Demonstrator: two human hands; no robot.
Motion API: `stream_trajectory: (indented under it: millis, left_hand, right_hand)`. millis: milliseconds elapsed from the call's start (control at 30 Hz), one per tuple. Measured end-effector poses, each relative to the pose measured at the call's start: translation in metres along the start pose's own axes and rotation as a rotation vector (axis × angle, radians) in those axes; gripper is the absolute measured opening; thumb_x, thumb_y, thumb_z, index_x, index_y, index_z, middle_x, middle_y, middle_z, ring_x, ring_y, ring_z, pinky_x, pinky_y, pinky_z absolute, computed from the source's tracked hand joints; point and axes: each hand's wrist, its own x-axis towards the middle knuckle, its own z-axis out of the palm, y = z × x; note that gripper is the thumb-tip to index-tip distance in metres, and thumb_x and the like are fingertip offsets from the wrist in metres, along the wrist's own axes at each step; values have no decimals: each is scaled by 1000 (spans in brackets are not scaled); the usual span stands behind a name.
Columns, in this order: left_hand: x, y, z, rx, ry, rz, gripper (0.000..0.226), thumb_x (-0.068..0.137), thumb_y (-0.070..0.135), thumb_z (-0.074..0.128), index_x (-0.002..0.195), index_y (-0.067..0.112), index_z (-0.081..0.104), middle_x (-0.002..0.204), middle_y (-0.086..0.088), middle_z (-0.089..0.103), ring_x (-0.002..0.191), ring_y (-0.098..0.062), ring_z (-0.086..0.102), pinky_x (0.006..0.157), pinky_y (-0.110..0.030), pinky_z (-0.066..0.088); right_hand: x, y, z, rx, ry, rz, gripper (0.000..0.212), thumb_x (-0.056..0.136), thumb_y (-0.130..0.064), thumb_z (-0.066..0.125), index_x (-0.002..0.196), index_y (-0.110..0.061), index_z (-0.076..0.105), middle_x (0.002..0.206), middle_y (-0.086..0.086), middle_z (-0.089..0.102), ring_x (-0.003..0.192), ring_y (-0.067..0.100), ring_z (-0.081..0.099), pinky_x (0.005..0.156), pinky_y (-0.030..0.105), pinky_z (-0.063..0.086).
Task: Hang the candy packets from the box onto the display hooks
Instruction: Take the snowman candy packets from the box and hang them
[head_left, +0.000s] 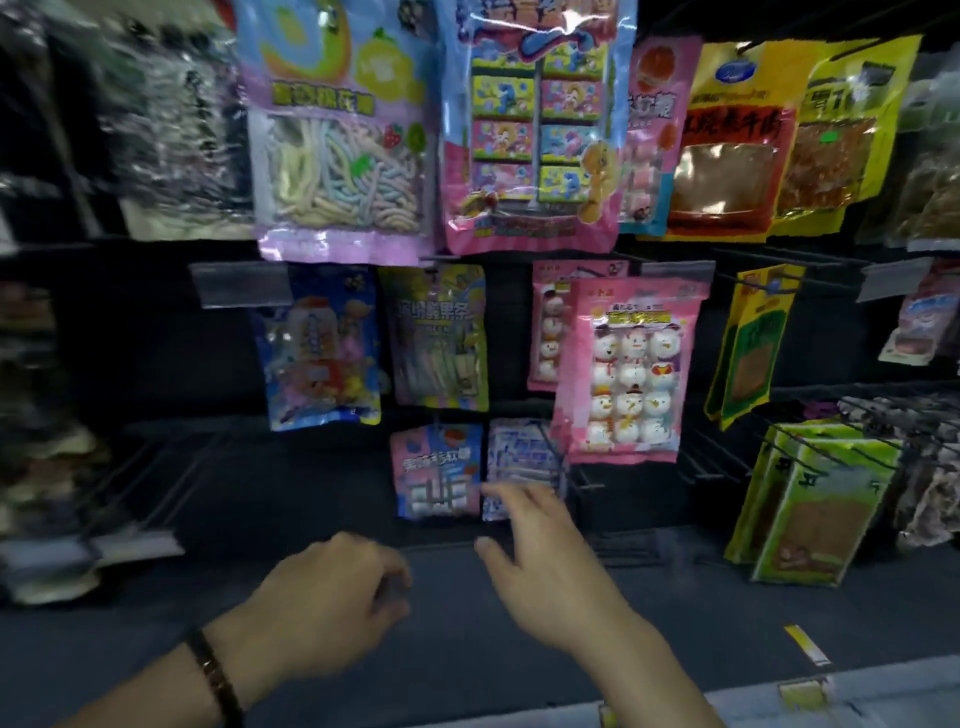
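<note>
On the lowest hook row, white-blue packet (519, 457) hangs upright, long axis vertical, face outward, just beside pink packet (436, 470). Right hand (545, 566) spread, fingertips at its lower edge; contact unclear through blur. Left hand (332, 597) loosely curled, holding nothing visible.

The single camera sits on the person's head, facing forward and tilted somewhat down at a dark display rack (130, 338) hung with snack packets (631, 374), seen from close up. The left hand (322, 597) and right hand (545, 566) enter from the bottom edge. The wide lens curves the outer packets, and the left side is blurred.
</note>
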Motion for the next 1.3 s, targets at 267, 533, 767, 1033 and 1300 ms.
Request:
stream_trajectory:
  millis: [267, 533, 767, 1033, 1300]
  left_hand:
    - [-95, -84, 68, -66, -160, -71, 37, 96, 53, 49, 106, 28, 75, 112, 3, 76, 106, -24, 69, 88, -34, 51]
    - [-123, -139, 170, -152, -406, -154, 29, 96, 47, 66, 113, 26, 75, 122, -3, 74, 116, -26, 67, 90, -31, 46]
    - [-132, -148, 181, -103, -672, -154, 59, 104, 54, 54, 153, 20, 51, 152, -5, 56, 137, -27, 54, 107, -32, 41]
    - [-130, -151, 183, -122, -668, -131, 54, 106, 52, 53, 148, 18, 54, 143, -6, 61, 123, -25, 59, 86, -27, 38]
    - [-128, -145, 184, -100, -703, -92, 36, 111, 35, 44, 136, 16, 62, 132, -11, 64, 95, -23, 50, 81, -29, 36]
  right_hand:
    - [-39, -46, 146, -136, -377, -24, 44, 101, -32, 61, 145, -29, 54, 141, 2, 51, 137, 29, 50, 113, 42, 44]
    - [-100, -35, 281, -361, -736, -35, 63, 96, -38, 68, 153, -25, 47, 150, 8, 49, 139, 34, 50, 108, 42, 48]
    - [-133, 16, 341, -471, -929, -32, 96, 95, -53, 70, 167, -22, 14, 174, 15, 12, 159, 38, 20, 126, 53, 31]
    - [-126, 27, 351, -450, -928, 36, 80, 94, -29, 72, 160, -15, 30, 156, 19, 47, 139, 38, 47, 113, 45, 44]
    - [-144, 45, 342, -176, -1062, 192, 63, 101, -27, 70, 158, -32, 45, 150, 9, 54, 130, 31, 59, 98, 32, 46]
